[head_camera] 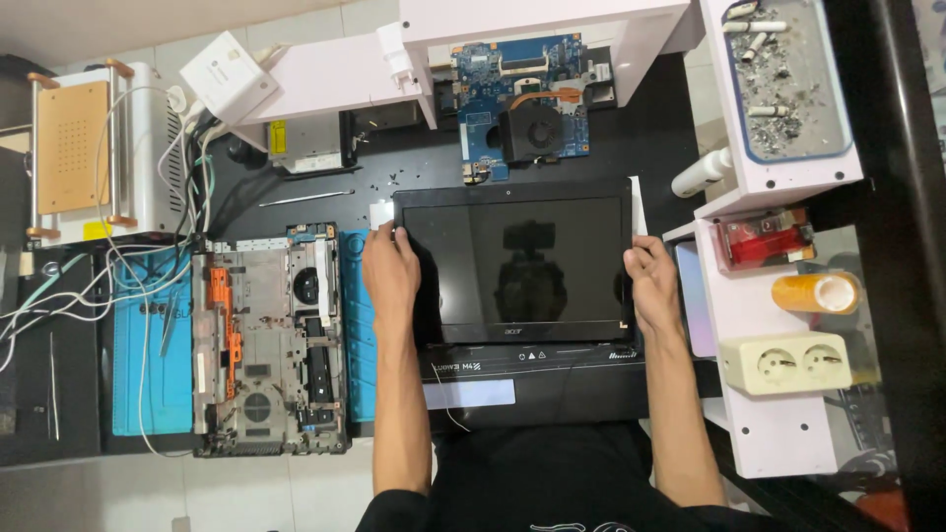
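While both hands, left (391, 268) and right (652, 279), grip the laptop screen (512, 264) (edges), it lies flat.

Glossy black glass of the laptop screen panel (512, 261) mirrors the room between both grips; matt black worktop (650, 128) beyond it.

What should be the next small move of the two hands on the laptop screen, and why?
Probably lift the screen panel straight up a little, keeping it level. The left hand grips its left edge and the right hand its right edge, so both sides are already held. The motherboard lies just behind the panel and the open laptop base just to its left, so sliding sideways looks riskier.
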